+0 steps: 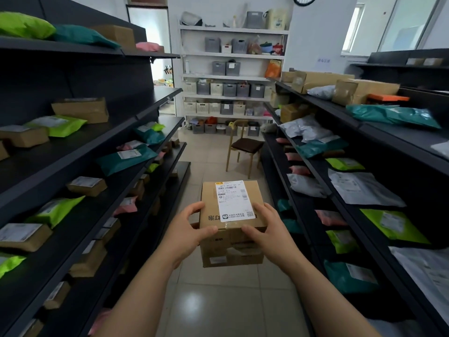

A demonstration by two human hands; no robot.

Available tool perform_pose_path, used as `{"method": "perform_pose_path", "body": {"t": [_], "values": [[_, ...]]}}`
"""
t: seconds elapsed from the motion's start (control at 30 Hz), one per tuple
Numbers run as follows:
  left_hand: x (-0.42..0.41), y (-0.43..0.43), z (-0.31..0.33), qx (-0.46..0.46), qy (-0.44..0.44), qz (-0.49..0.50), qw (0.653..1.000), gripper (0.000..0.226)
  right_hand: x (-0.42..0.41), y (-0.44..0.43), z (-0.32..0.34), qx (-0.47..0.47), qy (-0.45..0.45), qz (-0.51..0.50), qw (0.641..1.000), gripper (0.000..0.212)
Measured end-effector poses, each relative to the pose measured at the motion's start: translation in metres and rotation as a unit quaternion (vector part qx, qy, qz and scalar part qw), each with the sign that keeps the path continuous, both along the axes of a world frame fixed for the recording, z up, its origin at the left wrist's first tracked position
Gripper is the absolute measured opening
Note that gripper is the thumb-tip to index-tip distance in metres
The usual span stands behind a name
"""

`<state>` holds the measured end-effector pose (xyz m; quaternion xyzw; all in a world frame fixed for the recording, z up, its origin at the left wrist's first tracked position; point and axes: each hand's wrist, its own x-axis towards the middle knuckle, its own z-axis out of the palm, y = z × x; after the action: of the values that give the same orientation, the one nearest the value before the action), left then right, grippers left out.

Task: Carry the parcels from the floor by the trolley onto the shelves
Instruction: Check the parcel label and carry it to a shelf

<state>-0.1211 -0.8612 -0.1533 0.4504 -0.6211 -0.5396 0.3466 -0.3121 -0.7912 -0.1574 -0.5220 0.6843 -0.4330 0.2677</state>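
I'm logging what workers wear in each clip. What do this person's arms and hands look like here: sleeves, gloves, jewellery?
Both forearms are bare up to the bottom edge of the picture, with no sleeve in view. The left hand and right hand wear no gloves. No watch, bracelet or ring shows on the wrists or visible fingers, and no markings are visible.

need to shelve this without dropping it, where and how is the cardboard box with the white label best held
Grip the cardboard box on its two opposite side faces, one hand from each side, as the left hand and right hand do now. Its flat, parallel sides suit a two-handed squeeze.
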Motion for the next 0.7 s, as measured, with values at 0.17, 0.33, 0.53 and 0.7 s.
{"method": "perform_pose_path", "body": {"t": [0.17, 0.33, 0.53, 0.7], "values": [[-0.01, -0.09, 0.01, -0.007, -0.001, -0.003, 1.0, 0.072, -0.008, -0.088, 0.014, -0.009, 0.0, -0.005, 1.0, 0.066], [-0.018, -0.178, 0.021, -0.023, -0.01, 0.001, 1.0, 0.073, -0.014, -0.17, 0.028, -0.025, 0.002, -0.008, 1.0, 0.064], [-0.035, -0.27, 0.025, -0.03, -0.025, -0.007, 0.999, 0.072, -0.03, -0.259, 0.034, -0.019, 0.002, -0.007, 1.0, 0.065], [-0.058, -0.335, 0.022, -0.03, -0.039, -0.002, 0.999, 0.073, -0.054, -0.324, 0.034, -0.011, -0.006, 0.001, 1.0, 0.065]]}}
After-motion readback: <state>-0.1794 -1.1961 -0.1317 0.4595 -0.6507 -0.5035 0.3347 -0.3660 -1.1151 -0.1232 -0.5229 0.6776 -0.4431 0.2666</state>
